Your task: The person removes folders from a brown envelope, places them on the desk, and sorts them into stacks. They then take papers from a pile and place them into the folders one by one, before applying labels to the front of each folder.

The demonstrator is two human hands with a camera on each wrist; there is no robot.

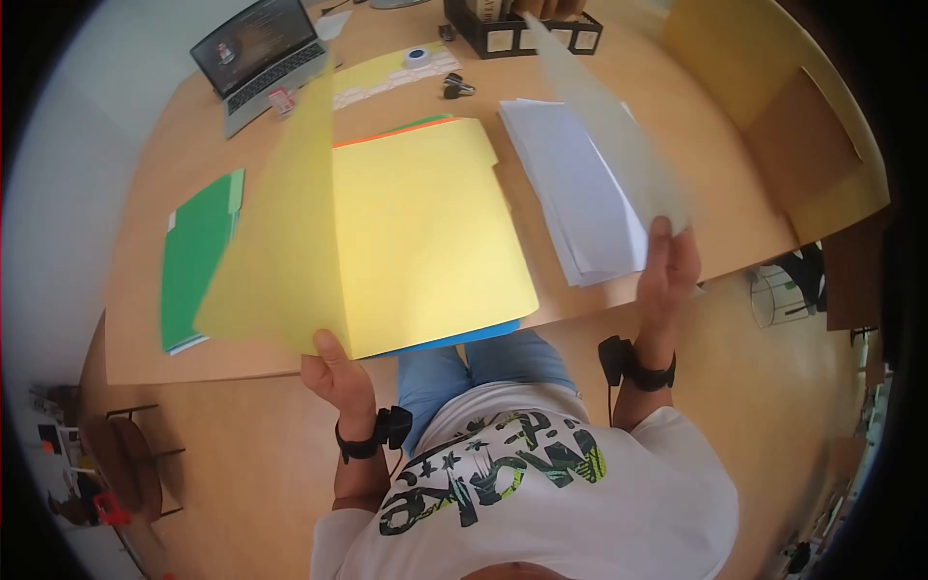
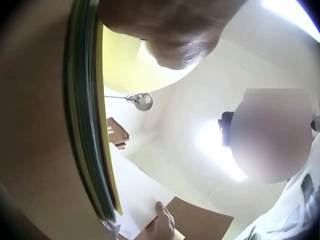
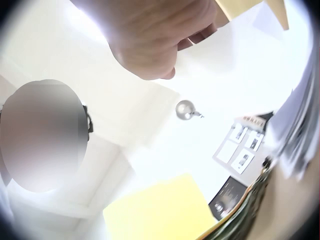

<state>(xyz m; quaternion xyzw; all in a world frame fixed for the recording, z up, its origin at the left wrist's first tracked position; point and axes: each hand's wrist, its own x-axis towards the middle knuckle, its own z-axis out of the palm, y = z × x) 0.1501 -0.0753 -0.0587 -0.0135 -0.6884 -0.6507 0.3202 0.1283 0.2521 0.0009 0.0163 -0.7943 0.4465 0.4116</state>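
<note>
A yellow file folder (image 1: 425, 242) lies opened on top of a pile of folders, with orange, green and blue edges (image 1: 454, 336) showing beneath. My left hand (image 1: 338, 375) pinches the lower edge of its raised front cover (image 1: 280, 222), thumb uppermost. Over the stack of white paper (image 1: 546, 184) to the right, a raised sheet (image 1: 609, 116) tilts upward, and my right hand (image 1: 669, 271) grips its near corner. From the left wrist view, the folder pile (image 2: 87, 115) appears edge-on as a thick layered block.
Green folders (image 1: 201, 261) lie at the left. Toward the back are a laptop (image 1: 266, 58), a roll of tape (image 1: 417, 58), a black clip-like item (image 1: 458, 87) and a black organizer (image 1: 522, 37). A yellow-brown panel (image 1: 773, 87) borders the right side.
</note>
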